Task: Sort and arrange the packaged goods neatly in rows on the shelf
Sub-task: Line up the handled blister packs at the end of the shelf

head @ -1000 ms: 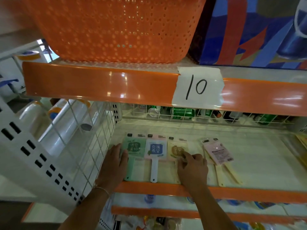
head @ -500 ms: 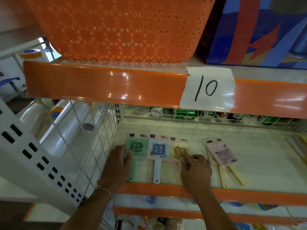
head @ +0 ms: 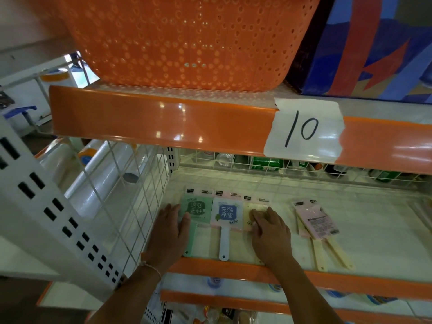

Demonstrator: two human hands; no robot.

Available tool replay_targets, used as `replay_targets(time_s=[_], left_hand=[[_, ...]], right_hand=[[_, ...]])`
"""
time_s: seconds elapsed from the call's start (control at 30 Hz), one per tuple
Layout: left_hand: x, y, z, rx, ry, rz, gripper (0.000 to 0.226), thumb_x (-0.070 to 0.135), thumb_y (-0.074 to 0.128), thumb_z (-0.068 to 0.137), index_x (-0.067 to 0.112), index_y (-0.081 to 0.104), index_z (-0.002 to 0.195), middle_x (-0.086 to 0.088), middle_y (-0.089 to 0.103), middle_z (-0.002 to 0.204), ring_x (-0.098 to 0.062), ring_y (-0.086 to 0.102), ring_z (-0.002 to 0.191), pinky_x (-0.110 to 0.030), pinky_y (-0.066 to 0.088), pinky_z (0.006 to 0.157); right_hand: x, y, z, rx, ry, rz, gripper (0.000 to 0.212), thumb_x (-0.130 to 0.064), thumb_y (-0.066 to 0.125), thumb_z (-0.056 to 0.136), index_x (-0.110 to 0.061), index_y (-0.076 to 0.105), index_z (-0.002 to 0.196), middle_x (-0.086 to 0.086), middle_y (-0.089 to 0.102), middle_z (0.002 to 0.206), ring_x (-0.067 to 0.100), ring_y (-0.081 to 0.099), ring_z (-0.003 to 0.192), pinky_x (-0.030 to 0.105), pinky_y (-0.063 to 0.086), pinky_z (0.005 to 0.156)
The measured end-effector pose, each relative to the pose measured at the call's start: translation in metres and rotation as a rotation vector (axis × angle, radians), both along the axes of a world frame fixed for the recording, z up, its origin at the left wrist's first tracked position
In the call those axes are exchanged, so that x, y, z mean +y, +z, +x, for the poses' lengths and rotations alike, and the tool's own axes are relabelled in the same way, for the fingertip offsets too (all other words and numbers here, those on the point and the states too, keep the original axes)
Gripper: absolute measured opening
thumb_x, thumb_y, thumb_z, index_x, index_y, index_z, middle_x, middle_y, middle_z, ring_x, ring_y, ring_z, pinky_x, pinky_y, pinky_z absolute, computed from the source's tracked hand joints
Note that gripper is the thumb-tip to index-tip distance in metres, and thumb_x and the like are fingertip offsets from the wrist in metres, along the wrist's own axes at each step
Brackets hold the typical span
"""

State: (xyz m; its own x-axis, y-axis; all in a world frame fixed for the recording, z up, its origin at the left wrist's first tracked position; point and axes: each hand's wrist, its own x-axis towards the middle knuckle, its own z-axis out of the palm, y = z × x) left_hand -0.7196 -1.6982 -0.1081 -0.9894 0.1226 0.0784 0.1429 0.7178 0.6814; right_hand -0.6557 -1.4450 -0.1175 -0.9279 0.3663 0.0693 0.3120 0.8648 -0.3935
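Three packaged paddle-shaped goods lie side by side on the shelf (head: 364,232): a green pack (head: 198,209), a white-and-blue pack (head: 227,215) and a yellow pack (head: 248,212). My left hand (head: 169,232) lies flat with straight fingers against the green pack's left edge. My right hand (head: 270,230) presses flat on the yellow pack and covers most of it. A small loose stack of pink and cream packs (head: 318,222) lies askew to the right, apart from both hands.
A white wire grid (head: 131,190) walls the shelf's left side, with film rolls (head: 102,169) behind it. A low wire fence (head: 257,163) with green cans runs along the back. Overhead sit an orange basket (head: 187,38), a blue box (head: 374,43) and a label "10" (head: 304,129).
My right hand has slid forward onto the yellow pack and flattened out, covering its print. My left hand stays at the green pack's edge. The camera has moved in slightly closer.
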Motion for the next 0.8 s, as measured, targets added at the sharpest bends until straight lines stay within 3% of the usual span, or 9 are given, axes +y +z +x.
replay_targets(time_s=[0.13,0.33,0.53,0.67,0.8], left_hand=[[0.002,0.001,0.0,-0.013,0.002,0.0,0.071,0.061,0.024,0.093,0.013,0.04,0.143,-0.01,0.038,0.15,-0.025,0.027,0.143,-0.046,0.029,0.115],[0.002,0.002,0.0,-0.017,-0.008,-0.011,0.063,0.055,0.028,0.095,0.014,0.04,0.141,-0.01,0.041,0.146,-0.026,0.031,0.14,-0.048,0.034,0.112],[0.004,0.005,0.003,0.019,-0.005,0.012,0.054,0.042,0.037,0.098,0.011,0.04,0.143,-0.014,0.038,0.149,-0.028,0.025,0.143,-0.045,0.029,0.115],[0.004,0.004,0.005,0.081,-0.027,-0.024,0.055,0.042,0.038,0.098,0.009,0.039,0.143,-0.016,0.037,0.149,-0.03,0.022,0.144,-0.045,0.023,0.117],[0.008,0.002,0.005,0.234,-0.056,-0.077,0.07,0.05,0.024,0.094,0.001,0.045,0.138,-0.021,0.046,0.143,-0.032,0.03,0.141,-0.045,0.019,0.118]], right_hand=[[0.0,-0.001,0.0,0.031,-0.005,-0.02,0.039,-0.027,0.051,0.095,-0.022,0.059,0.133,0.018,0.04,0.15,0.034,0.037,0.138,0.045,0.03,0.112],[0.0,0.0,0.001,0.021,-0.017,-0.053,0.041,-0.031,0.044,0.097,-0.023,0.058,0.134,0.017,0.036,0.153,0.034,0.032,0.142,0.046,0.027,0.115],[0.036,0.026,0.009,0.133,-0.221,0.023,0.05,-0.04,0.052,0.093,-0.017,0.052,0.138,0.02,0.039,0.149,0.038,0.031,0.14,0.054,0.026,0.113],[0.065,0.033,0.013,-0.185,-0.353,0.109,0.062,-0.049,0.045,0.092,-0.031,0.028,0.149,0.014,0.012,0.16,0.04,0.008,0.146,0.053,0.009,0.117],[0.079,0.031,0.015,-0.266,-0.375,0.137,0.07,-0.061,0.042,0.089,-0.035,0.02,0.15,0.012,0.005,0.16,0.045,0.004,0.144,0.055,0.006,0.116]])
